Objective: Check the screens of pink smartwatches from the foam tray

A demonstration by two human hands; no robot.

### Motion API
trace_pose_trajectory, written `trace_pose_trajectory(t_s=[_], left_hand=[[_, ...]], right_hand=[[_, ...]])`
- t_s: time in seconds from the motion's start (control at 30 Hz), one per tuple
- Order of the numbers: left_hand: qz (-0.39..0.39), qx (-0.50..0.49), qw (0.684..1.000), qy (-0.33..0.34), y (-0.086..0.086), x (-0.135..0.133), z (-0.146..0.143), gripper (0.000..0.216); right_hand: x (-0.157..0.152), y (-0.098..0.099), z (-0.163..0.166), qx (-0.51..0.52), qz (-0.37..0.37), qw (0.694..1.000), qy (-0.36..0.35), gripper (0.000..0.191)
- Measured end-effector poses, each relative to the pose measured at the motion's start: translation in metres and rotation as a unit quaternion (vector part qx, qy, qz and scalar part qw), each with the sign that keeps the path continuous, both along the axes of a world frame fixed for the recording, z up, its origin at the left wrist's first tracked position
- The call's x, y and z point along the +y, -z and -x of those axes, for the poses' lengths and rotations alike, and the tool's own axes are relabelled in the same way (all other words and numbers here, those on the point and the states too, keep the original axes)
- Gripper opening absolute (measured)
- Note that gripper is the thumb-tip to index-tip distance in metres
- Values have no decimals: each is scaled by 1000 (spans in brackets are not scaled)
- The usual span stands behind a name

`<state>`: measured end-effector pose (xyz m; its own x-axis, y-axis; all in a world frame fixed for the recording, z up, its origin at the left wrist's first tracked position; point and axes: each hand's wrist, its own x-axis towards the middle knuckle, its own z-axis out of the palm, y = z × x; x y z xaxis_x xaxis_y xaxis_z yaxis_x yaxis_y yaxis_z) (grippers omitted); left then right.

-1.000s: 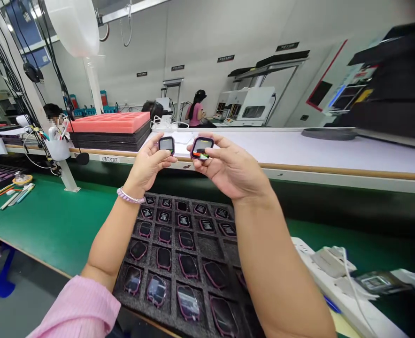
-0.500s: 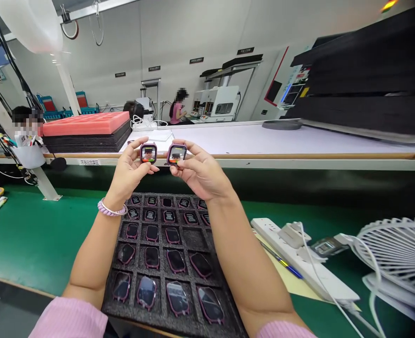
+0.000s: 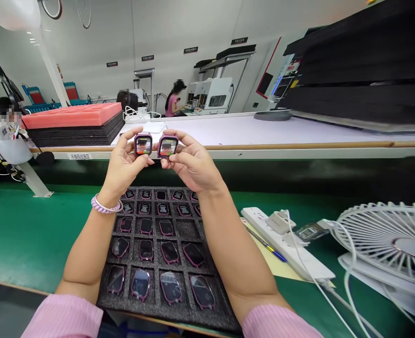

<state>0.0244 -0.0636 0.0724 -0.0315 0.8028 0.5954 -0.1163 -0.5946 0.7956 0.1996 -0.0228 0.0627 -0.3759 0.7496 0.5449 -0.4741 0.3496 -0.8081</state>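
Note:
My left hand pinches a small purple-framed watch body with a lit screen, held up at chest height. Right beside it my right hand grips a second purple watch body, its screen also lit. The two devices nearly touch. Below my forearms lies a black foam tray whose square pockets hold several more purple watch bodies with dark screens; one pocket near the middle right has nothing in it.
The tray rests on a green mat. To the right lie a white power strip with plugs and cables, a pen, and a white desk fan. Behind runs a white conveyor table with pink and black foam stacks. Other people work farther back.
The view has swung right and down a little. Both hands have drawn the two watch bodies closer together, and the left device's screen has lit up since a second ago.

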Motion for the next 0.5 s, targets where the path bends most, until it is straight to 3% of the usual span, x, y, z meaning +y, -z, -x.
trace_pose_trajectory(t_s=[0.3, 0.5], left_hand=[[2, -12, 1000, -12, 1, 1, -1, 66], [-12, -6, 1000, -10, 2, 1, 0, 58]], right_hand=[[-4, -1, 0, -17, -24, 999, 21, 56], [-5, 0, 1, 5, -25, 1000, -4, 57]])
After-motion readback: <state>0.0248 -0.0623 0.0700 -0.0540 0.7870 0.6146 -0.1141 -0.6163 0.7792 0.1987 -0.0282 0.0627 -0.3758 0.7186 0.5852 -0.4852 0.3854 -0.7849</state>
